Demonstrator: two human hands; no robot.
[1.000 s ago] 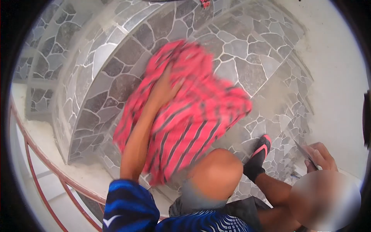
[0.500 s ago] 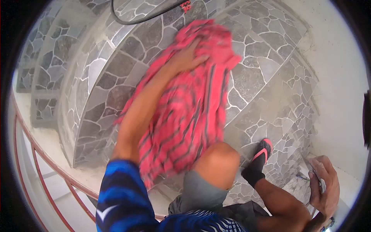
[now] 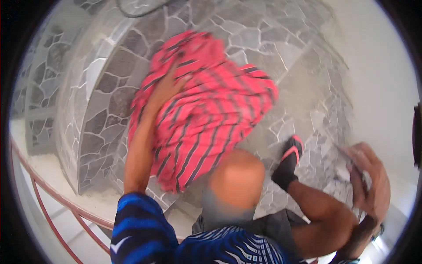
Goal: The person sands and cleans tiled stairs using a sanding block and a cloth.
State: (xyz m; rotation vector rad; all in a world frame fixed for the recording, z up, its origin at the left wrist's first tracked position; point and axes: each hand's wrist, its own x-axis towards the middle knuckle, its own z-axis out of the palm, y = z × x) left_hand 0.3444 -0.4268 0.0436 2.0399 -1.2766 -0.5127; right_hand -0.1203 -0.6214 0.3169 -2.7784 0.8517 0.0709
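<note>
A large pink cloth (image 3: 211,105) with dark stripes lies crumpled on the stone-patterned floor (image 3: 281,57). My left hand (image 3: 171,86) rests on its upper left part, fingers stretched out and thumb apart, pressing on the fabric. Some fingertips sink into the folds. Over at the right, near the pale wall, my right hand (image 3: 369,182) hangs in the air with its fingers curled, away from the cloth. Blur hides what is between those fingers, if anything.
A raised curved step edge (image 3: 94,83) runs along the left, with a reddish metal railing (image 3: 48,204) below it. Part of a dark hose (image 3: 136,15) shows at the top. My foot in a dark sandal with pink straps (image 3: 290,154) stands right of the cloth. A pale wall (image 3: 378,79) rises at the right.
My left hand has dragged the cloth left and toward me. Its right side now spreads farther right and the stripes lie at a different slant. The view has shifted somewhat.
</note>
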